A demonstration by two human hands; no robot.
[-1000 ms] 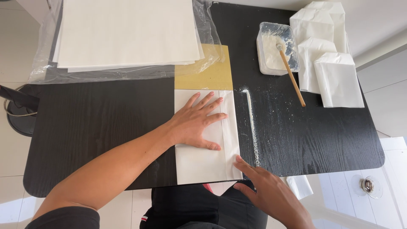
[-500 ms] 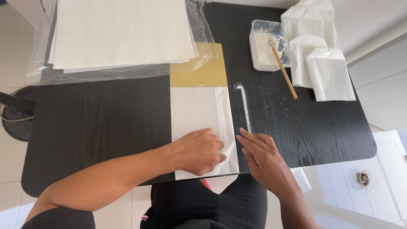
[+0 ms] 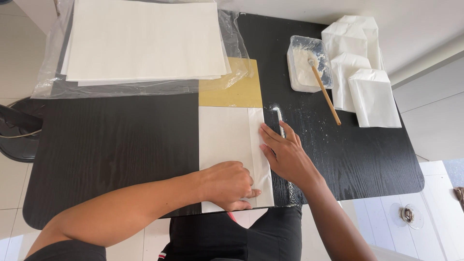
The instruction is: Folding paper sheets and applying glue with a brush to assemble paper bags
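Hands on paper now: the left hand [image 3: 227,184] is curled into a loose fist, knuckles pressing the near end of the white folded sheet [image 3: 227,145], its grip closed on nothing but the paper beneath. The right hand [image 3: 285,154] lies flat and open, fingers [image 3: 268,137] spread along the sheet's folded right edge. That sheet sits mid-front on the black table [image 3: 121,145], overlapping a yellow board [image 3: 232,92]. Behind lies a stack of white paper in clear plastic [image 3: 140,41]; right, a paste tub [image 3: 307,65] with a wooden stick [image 3: 326,94], beside finished white bags [image 3: 367,87].
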